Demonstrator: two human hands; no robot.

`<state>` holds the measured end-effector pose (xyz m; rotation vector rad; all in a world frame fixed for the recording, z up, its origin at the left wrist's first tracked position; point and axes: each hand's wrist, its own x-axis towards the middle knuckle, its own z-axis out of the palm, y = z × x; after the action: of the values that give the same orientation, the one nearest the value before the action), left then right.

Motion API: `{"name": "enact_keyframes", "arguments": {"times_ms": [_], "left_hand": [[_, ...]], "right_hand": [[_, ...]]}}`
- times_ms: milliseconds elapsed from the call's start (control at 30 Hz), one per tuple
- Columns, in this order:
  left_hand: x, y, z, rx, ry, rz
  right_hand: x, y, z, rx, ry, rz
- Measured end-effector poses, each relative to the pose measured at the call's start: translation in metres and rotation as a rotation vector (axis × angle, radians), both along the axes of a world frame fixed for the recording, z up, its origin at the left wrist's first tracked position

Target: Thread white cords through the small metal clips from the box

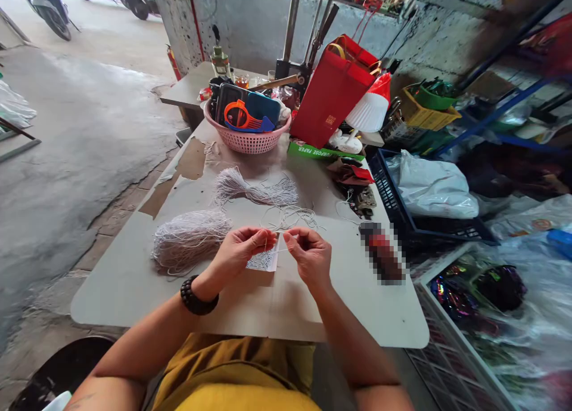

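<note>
Above the pale table — left hand and right hand, each with fingertip grip pinching thin white cord.

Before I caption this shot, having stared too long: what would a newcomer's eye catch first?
Probably the tilted red bag at the far right of the table, with a pink basket to its left. Next come the left hand and right hand at near centre, seemingly pinching a thin white strand, with a white string bundle to their left.
</note>
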<state>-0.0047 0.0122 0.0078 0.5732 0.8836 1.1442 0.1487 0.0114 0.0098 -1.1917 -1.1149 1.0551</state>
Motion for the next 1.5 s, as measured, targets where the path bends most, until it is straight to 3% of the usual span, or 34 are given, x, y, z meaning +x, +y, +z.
{"name": "enact_keyframes", "arguments": {"times_ms": [467,900,1067,1200,1400,1500], "left_hand": [[0.003,-0.003,0.001,0.021,-0.080,-0.070],[0.004,-0.005,0.005,-0.003,-0.098,-0.082],[0.002,-0.005,0.003,0.045,-0.025,-0.079],[-0.002,-0.005,0.004,0.152,0.161,-0.087],[-0.004,-0.006,0.011,0.170,0.240,-0.300],[-0.005,-0.006,0.012,0.161,0.235,-0.351]], "right_hand": [[-0.002,-0.010,0.003,0.147,-0.233,0.092],[-0.001,-0.011,0.006,0.125,-0.267,0.129],[0.003,-0.009,0.012,0.160,-0.292,0.179],[0.012,-0.003,0.018,0.243,-0.290,0.164],[0.019,0.006,0.016,-0.067,0.015,0.520],[0.019,0.007,0.017,-0.132,0.127,0.591]]}}
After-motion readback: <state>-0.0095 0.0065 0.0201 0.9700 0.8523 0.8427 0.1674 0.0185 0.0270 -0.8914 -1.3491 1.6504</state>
